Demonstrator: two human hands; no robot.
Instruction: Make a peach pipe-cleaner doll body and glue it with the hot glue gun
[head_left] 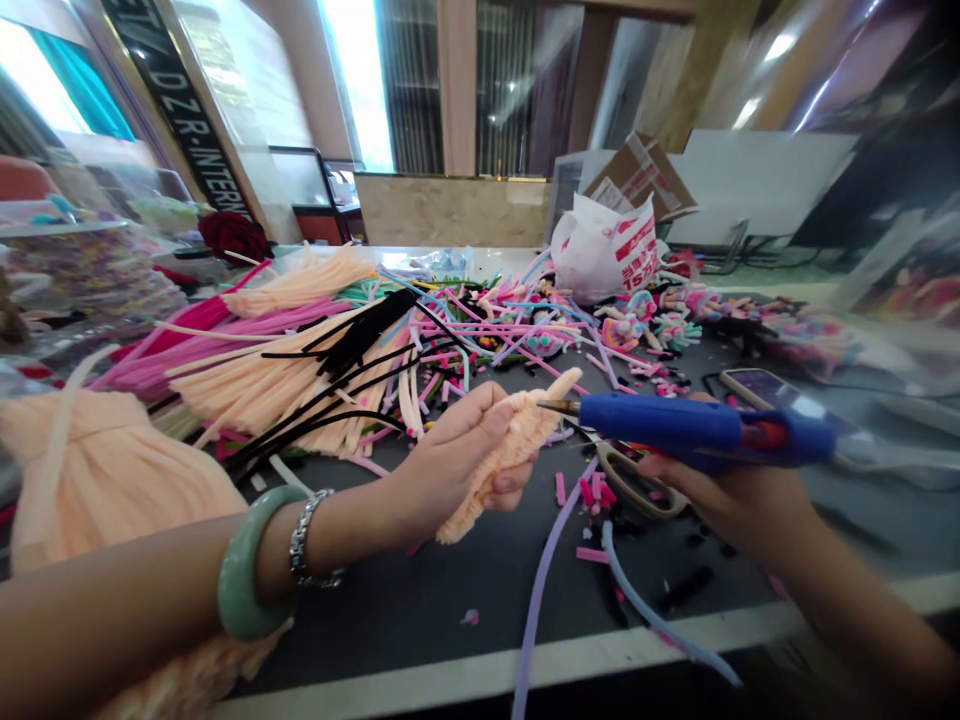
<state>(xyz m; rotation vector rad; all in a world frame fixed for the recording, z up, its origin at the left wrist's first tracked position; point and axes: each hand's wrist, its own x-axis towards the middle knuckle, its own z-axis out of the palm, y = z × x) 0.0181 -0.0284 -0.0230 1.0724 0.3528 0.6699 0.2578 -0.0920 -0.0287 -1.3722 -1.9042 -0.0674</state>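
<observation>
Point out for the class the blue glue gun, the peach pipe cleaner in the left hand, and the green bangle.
Blue glue gun [660,420], head view, on its barrel.
Peach pipe cleaner [536,420], head view, on its fuzzy upper part.
Green bangle [234,580], head view, on its band's left side.

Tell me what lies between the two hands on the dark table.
Head view: short pink pipe-cleaner scraps and beige-handled scissors lie on the dark tabletop, under the blue glue gun in the right hand.

This was a craft workshop: pipe cleaners [480,330] lay heaped across the bench [420,610], with a cardboard box [641,175] at one o'clock.
</observation>
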